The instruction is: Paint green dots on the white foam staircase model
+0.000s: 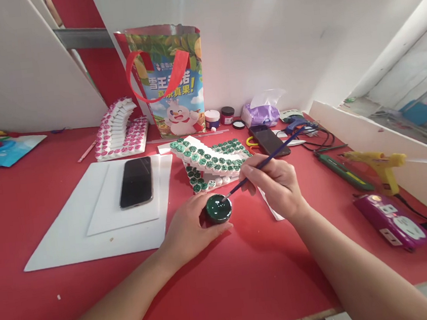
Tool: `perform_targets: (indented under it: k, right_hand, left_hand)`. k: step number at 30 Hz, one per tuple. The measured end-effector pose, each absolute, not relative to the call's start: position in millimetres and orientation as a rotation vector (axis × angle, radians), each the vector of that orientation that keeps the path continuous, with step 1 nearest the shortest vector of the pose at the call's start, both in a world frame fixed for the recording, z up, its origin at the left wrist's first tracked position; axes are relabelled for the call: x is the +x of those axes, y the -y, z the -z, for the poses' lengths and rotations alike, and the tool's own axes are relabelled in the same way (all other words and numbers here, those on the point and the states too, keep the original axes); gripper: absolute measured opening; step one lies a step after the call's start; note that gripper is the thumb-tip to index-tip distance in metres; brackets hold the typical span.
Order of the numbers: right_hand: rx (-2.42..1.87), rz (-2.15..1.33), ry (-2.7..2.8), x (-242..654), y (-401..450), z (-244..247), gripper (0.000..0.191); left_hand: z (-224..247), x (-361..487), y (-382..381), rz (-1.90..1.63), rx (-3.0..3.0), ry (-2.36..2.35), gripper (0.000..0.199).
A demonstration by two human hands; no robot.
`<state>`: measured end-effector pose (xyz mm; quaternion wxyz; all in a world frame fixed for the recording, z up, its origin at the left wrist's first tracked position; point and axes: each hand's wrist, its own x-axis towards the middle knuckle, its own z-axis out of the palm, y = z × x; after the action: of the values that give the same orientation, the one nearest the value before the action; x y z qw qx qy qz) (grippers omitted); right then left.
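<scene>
My left hand [190,226] is wrapped round a small jar of dark green paint [218,211] near the middle of the red table. Between the fingers of my right hand [275,181] is a thin blue paintbrush [263,163], slanting down to the left, its tip at the paint inside the jar. Just behind both hands stands a white curved model [213,160] covered in rows of small rosettes. Most rosettes are green, while several along its lower front edge are white. My right hand partly covers the model's right end.
A phone [135,182] lies on white boards [72,236] at left. Behind are a pink-dotted model [119,131], a gift bag [175,82], paint jars [227,114] and tissues [261,114]. Another phone [270,140], a green cutter [344,171], a yellow glue gun [377,160] and a purple box [391,222] occupy the right.
</scene>
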<state>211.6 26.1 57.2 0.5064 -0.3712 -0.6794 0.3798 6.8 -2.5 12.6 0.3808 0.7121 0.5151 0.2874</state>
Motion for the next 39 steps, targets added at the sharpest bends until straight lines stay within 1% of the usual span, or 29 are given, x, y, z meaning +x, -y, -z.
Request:
perform_targets:
  k: [8, 14, 19, 22, 26, 31, 39]
  right_hand:
    - [-1.003, -0.854, 1.805, 206, -23, -65, 0.026]
    - [-0.911, -0.859, 1.62, 211, -25, -58, 0.025]
    - [-0.989, -0.899, 1.468, 212, -30, -54, 0.025]
    - [-0.994, -0.835, 1.457, 210, -33, -52, 0.025]
    - [-1.018, -0.677, 1.628, 206, -34, -50, 0.025]
    - [-1.047, -0.481, 1.875, 202, -34, -45, 0.022]
    - [-1.081, -0.491, 1.913, 201, -36, -39, 0.023]
  left_hand:
    - [-14, 7, 4, -0.757, 1.855, -1.299, 0.047]
    - [-14, 7, 3, -0.728, 1.852, -1.346, 0.052]
    - [-12, 7, 3, -0.752, 1.854, -1.323, 0.054]
    - [-10, 7, 4, -0.778, 1.863, -1.329, 0.054]
    - [-9, 6, 4, -0.798, 1.886, -1.296, 0.047]
    - [-8, 7, 4, -0.839, 1.894, -1.27, 0.053]
    - [-8, 7, 5, -0.847, 1.89, -1.265, 0.053]
